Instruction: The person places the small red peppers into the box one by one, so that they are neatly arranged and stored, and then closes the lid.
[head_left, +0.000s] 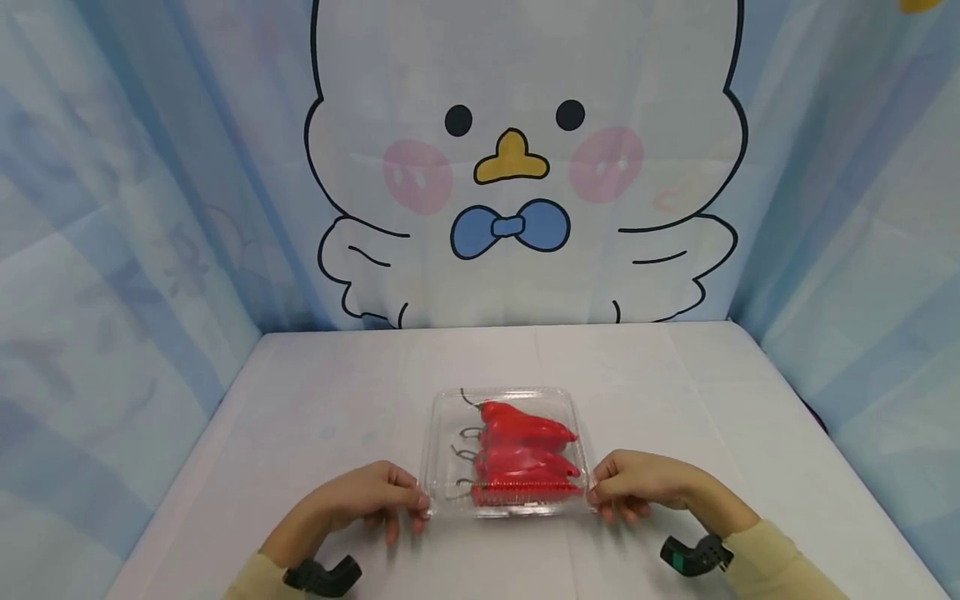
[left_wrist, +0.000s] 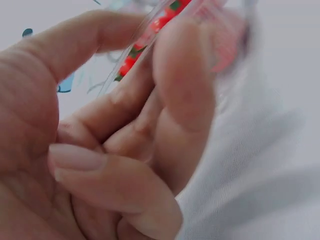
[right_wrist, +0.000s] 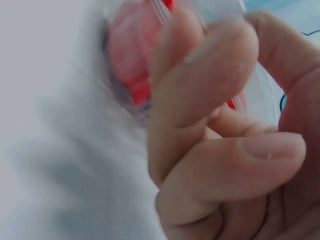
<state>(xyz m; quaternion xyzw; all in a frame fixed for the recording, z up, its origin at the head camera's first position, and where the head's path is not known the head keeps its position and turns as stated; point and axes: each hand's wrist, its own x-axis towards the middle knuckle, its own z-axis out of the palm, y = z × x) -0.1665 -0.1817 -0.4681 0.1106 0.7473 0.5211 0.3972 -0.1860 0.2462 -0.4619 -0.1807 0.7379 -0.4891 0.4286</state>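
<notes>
A clear plastic clamshell box (head_left: 444,417) stands on the white table with its lid over several red peppers (head_left: 525,429), stacked in a column with their stems to the left. My left hand (head_left: 367,497) pinches the box's near left corner between thumb and fingers. At the near right corner, my right hand (head_left: 651,482) pinches the edge in the same way. Red peppers (right_wrist: 129,47) show blurred through the plastic behind the fingers in the right wrist view. In the left wrist view the fingertips partly hide the box's edge.
The table (head_left: 330,400) has a white cover. Behind it hangs a curtain (head_left: 525,275) with a cartoon bird, and blue-white curtains (head_left: 862,292) close off both sides. A dark device (head_left: 322,575) is strapped to each wrist below a yellow sleeve.
</notes>
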